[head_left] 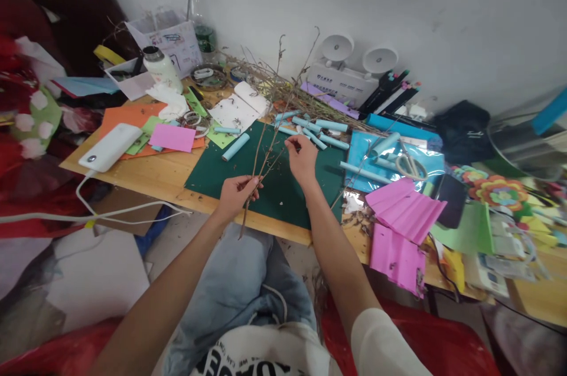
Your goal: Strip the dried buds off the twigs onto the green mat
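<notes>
My left hand [237,193] is closed around the lower stem of a dry branching twig [266,146] above the dark green cutting mat [212,178]. My right hand [302,157] pinches a thin side shoot of the same twig higher up. The twig's tips reach up towards the wall, and its butt end hangs past the table's front edge over my lap. Several rolled light-blue paper tubes [330,126] lie just beyond my hands.
A white power bank [110,147] with its cable lies at left by orange and pink paper sheets [172,137]. Folded pink paper [405,205], scissors [410,164] on blue plastic, a black phone [450,201] and paper flowers [498,193] fill the right side. More dry twigs lie at the back.
</notes>
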`<state>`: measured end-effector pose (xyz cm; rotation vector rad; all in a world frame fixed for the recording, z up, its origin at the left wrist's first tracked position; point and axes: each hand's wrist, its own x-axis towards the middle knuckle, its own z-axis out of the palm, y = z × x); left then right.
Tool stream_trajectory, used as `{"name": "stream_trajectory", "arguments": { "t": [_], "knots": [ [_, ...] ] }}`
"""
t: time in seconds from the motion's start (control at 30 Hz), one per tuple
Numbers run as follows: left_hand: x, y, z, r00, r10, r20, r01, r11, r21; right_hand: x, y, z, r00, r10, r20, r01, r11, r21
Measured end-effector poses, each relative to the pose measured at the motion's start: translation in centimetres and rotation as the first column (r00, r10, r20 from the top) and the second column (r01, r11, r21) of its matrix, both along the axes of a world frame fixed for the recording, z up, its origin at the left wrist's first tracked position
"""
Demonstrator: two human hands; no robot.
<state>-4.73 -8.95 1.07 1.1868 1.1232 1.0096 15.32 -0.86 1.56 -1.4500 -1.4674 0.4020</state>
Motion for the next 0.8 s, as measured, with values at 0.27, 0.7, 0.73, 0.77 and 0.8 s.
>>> {"name": "stream_trajectory", "arguments": {
  "t": [0.27, 0.7, 0.73, 0.77, 0.8],
  "knots": [
    [-1.5, -1.0, 1.7, 0.993, 0.110, -0.041, -0.112, 0.993, -0.041, -0.5, -1.8, 0.3, 0.954, 0.281, 0.102, -0.275, 0.959, -0.070],
    [-2.9, -0.7, 1.1, 0.973, -0.029, -0.230, 0.056, 0.992, 0.113, 0.3, -1.2, -0.2, 0.985, -0.082, -0.152, 0.072, 0.995, -0.068],
    [-3.0, -0.7, 1.1, 0.968, -0.041, -0.246, 0.074, 0.989, 0.126, 0.3, -1.1, -0.4, 0.976, -0.078, -0.202, 0.067, 0.996, -0.064],
    [-3.1, -0.7, 1.2, 0.965, -0.050, -0.256, 0.087, 0.987, 0.138, 0.3, -1.0, -0.6, 0.968, -0.070, -0.241, 0.056, 0.996, -0.064],
    [-3.1, -0.8, 1.2, 0.965, -0.053, -0.258, 0.094, 0.985, 0.147, 0.3, -0.8, -0.8, 0.960, -0.060, -0.273, 0.042, 0.997, -0.068]
  ]
}}
